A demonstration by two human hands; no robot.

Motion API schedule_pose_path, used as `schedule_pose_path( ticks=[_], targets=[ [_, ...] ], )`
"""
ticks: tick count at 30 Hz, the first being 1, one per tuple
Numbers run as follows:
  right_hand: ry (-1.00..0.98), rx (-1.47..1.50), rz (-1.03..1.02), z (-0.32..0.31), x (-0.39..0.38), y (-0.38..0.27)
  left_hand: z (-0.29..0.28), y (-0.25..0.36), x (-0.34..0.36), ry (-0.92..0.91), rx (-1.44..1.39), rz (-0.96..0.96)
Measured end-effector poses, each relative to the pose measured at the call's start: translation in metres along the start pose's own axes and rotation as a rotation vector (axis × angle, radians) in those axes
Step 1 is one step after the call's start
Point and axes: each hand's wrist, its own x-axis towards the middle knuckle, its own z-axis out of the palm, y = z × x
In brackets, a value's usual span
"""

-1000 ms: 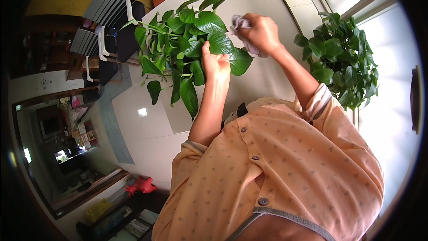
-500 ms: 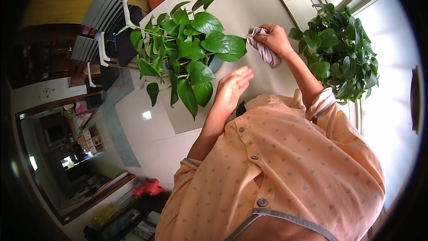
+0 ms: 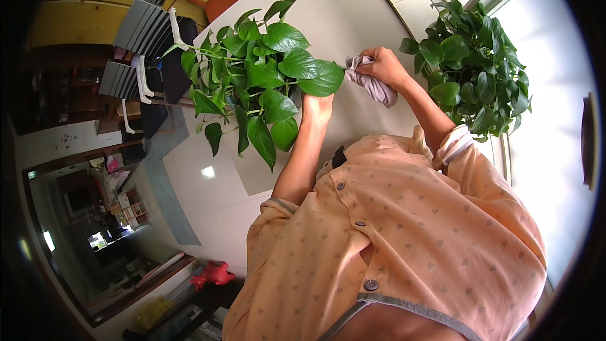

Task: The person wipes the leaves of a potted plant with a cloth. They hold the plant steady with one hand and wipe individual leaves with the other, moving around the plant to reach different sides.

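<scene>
My right hand (image 3: 386, 68) pinches a crumpled greyish-mauve cloth (image 3: 377, 90), which hangs from the fingers beside the tip of a large leaf. Broad and glossy green, that leaf (image 3: 326, 79) belongs to a bushy potted plant (image 3: 252, 76) in front of me, on the left. My left hand (image 3: 316, 107) reaches up beneath the same leaf, palm and wrist showing. Its fingers are hidden by the foliage, so their grip cannot be seen. Leaves cover most of the plant's pot.
A second leafy plant (image 3: 486, 82) stands at the right by the bright window (image 3: 549, 95). Grey slatted chairs (image 3: 142, 25) and an orange wooden chair (image 3: 227, 6) are at the far left. Low on the left lies a red object (image 3: 213, 274) near a dark rack.
My left hand has moved up and in beneath the large leaf, its fingers passing out of sight. My right hand, with the cloth, has shifted slightly left and lower, closer to the leaf tip.
</scene>
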Motion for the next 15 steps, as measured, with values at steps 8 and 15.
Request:
schedule_pose_path(
  ticks=[8, 15],
  targets=[
    [-0.09, 0.204, -0.028, -0.013, -0.02, -0.016, 0.047, 0.024, 0.002, 0.2, -0.074, -0.094],
    [-0.006, 0.283, -0.117, -0.018, -0.027, -0.045, 0.058, 0.03, 0.004, 0.106, 0.001, -0.107]
  ],
)
